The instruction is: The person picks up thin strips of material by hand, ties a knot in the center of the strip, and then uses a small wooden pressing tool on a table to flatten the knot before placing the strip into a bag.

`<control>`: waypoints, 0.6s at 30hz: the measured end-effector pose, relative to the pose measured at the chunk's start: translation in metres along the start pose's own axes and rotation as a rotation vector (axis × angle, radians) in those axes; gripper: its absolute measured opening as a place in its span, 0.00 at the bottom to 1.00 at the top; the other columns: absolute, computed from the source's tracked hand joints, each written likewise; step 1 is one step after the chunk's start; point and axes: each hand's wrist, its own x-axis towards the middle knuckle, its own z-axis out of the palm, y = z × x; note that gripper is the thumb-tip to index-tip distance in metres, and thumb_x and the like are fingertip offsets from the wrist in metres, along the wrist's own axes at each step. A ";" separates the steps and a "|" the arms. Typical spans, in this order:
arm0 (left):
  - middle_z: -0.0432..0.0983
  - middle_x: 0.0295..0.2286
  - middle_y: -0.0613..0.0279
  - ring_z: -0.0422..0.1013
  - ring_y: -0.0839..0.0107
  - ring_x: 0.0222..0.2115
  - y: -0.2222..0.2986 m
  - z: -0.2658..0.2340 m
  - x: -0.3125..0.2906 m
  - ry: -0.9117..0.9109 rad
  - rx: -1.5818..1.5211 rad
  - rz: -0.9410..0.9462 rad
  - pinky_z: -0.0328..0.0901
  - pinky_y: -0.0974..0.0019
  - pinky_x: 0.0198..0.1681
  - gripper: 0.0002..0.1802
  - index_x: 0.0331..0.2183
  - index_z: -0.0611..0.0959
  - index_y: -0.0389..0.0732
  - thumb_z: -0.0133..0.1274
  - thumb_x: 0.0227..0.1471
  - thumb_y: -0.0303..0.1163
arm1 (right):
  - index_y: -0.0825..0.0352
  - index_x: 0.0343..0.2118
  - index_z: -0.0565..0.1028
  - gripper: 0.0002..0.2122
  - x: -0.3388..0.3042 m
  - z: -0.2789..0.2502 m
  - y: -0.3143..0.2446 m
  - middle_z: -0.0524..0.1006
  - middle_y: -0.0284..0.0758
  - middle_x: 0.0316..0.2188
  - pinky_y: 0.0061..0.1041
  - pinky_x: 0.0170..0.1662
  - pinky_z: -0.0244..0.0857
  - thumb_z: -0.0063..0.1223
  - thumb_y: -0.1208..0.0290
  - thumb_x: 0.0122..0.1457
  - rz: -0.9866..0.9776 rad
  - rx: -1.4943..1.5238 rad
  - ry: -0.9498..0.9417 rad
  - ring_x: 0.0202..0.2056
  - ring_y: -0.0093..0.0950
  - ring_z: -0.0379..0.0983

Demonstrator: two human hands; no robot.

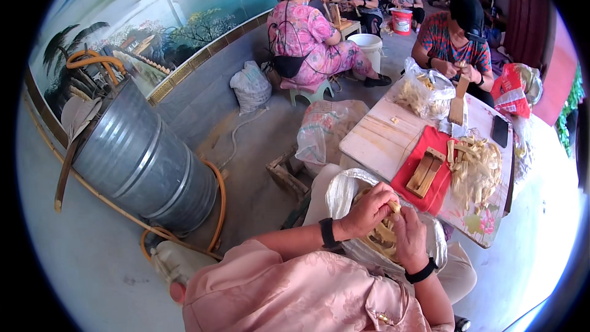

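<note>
My left hand (369, 210) and my right hand (410, 237) meet over my lap, fingers closed in a pinch. Between them they hold a small pale yellow strip (394, 206), mostly covered by the fingers. Below, an open white woven sack (349, 183) rests at my knees with more yellow strips (382, 241) inside. Just beyond my hands, a small open wooden box (426, 172) lies on a red cloth (404, 179) on the table (375, 138). A loose heap of pale strips (478, 171) sits right of the box.
Across the table a co-worker (458, 43) handles strips beside a plastic bag of them (424, 93). A dark phone (499, 131) lies at the table's right edge. A metal drum (144, 154) with an orange hose (220, 200) stands left. Other people sit farther back.
</note>
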 end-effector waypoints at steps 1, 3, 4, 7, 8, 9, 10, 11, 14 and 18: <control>0.68 0.36 0.57 0.67 0.62 0.41 -0.005 0.001 0.000 -0.048 -0.103 -0.067 0.62 0.63 0.46 0.11 0.38 0.75 0.36 0.46 0.49 0.19 | 0.71 0.35 0.72 0.10 0.001 -0.004 0.001 0.73 0.38 0.19 0.29 0.28 0.64 0.48 0.67 0.61 -0.018 -0.051 -0.001 0.23 0.30 0.72; 0.69 0.38 0.63 0.66 0.74 0.42 -0.010 0.005 -0.003 -0.198 -0.449 -0.310 0.63 0.68 0.46 0.10 0.39 0.73 0.36 0.43 0.53 0.20 | 0.71 0.33 0.73 0.09 -0.001 -0.011 0.002 0.75 0.36 0.21 0.25 0.28 0.64 0.51 0.69 0.60 -0.043 -0.151 -0.008 0.23 0.26 0.72; 0.69 0.39 0.64 0.66 0.76 0.42 -0.012 0.006 -0.004 -0.240 -0.604 -0.397 0.63 0.69 0.46 0.10 0.40 0.73 0.36 0.42 0.54 0.20 | 0.71 0.33 0.73 0.08 -0.001 -0.013 0.005 0.75 0.34 0.21 0.23 0.27 0.63 0.52 0.70 0.59 0.054 0.046 -0.017 0.23 0.23 0.71; 0.68 0.38 0.68 0.66 0.82 0.39 -0.019 0.006 -0.007 -0.344 -0.842 -0.422 0.64 0.75 0.43 0.10 0.43 0.71 0.37 0.42 0.58 0.22 | 0.72 0.30 0.74 0.07 -0.002 -0.016 0.005 0.72 0.24 0.20 0.15 0.24 0.58 0.55 0.71 0.57 0.293 0.569 -0.061 0.22 0.13 0.66; 0.69 0.37 0.69 0.67 0.82 0.39 -0.023 0.007 -0.006 -0.299 -0.771 -0.364 0.64 0.75 0.42 0.10 0.43 0.71 0.37 0.42 0.58 0.23 | 0.72 0.31 0.75 0.07 -0.001 -0.019 0.002 0.72 0.25 0.19 0.15 0.23 0.58 0.55 0.72 0.57 0.304 0.557 -0.120 0.21 0.13 0.65; 0.69 0.36 0.69 0.67 0.82 0.38 -0.027 0.011 -0.005 -0.262 -0.713 -0.313 0.65 0.75 0.42 0.09 0.43 0.71 0.38 0.42 0.59 0.23 | 0.72 0.32 0.75 0.07 -0.004 -0.021 0.000 0.71 0.26 0.18 0.15 0.22 0.57 0.54 0.72 0.57 0.330 0.541 -0.175 0.20 0.14 0.65; 0.70 0.36 0.70 0.67 0.82 0.38 -0.030 0.012 -0.003 -0.226 -0.654 -0.265 0.65 0.74 0.42 0.09 0.43 0.72 0.38 0.43 0.59 0.24 | 0.72 0.32 0.76 0.07 -0.005 -0.023 -0.001 0.71 0.27 0.16 0.16 0.22 0.57 0.54 0.72 0.57 0.358 0.528 -0.229 0.19 0.14 0.64; 0.70 0.35 0.70 0.68 0.82 0.37 -0.034 0.016 -0.004 -0.137 -0.662 -0.233 0.65 0.75 0.41 0.08 0.42 0.72 0.38 0.43 0.60 0.25 | 0.73 0.32 0.76 0.09 -0.003 -0.019 0.003 0.70 0.26 0.16 0.16 0.21 0.56 0.53 0.71 0.58 0.338 0.436 -0.191 0.19 0.14 0.64; 0.72 0.33 0.69 0.69 0.81 0.34 -0.012 0.013 0.004 -0.079 -0.628 -0.395 0.66 0.75 0.40 0.06 0.38 0.74 0.37 0.44 0.60 0.26 | 0.70 0.34 0.77 0.09 0.008 -0.014 0.013 0.71 0.25 0.17 0.16 0.21 0.56 0.52 0.68 0.60 0.327 0.379 -0.051 0.18 0.12 0.63; 0.75 0.30 0.66 0.72 0.79 0.31 0.004 0.017 0.001 -0.016 -0.547 -0.324 0.68 0.75 0.36 0.05 0.36 0.75 0.35 0.49 0.57 0.25 | 0.69 0.36 0.76 0.11 0.003 -0.008 0.020 0.72 0.27 0.19 0.14 0.21 0.57 0.49 0.65 0.62 0.391 0.559 0.019 0.18 0.14 0.63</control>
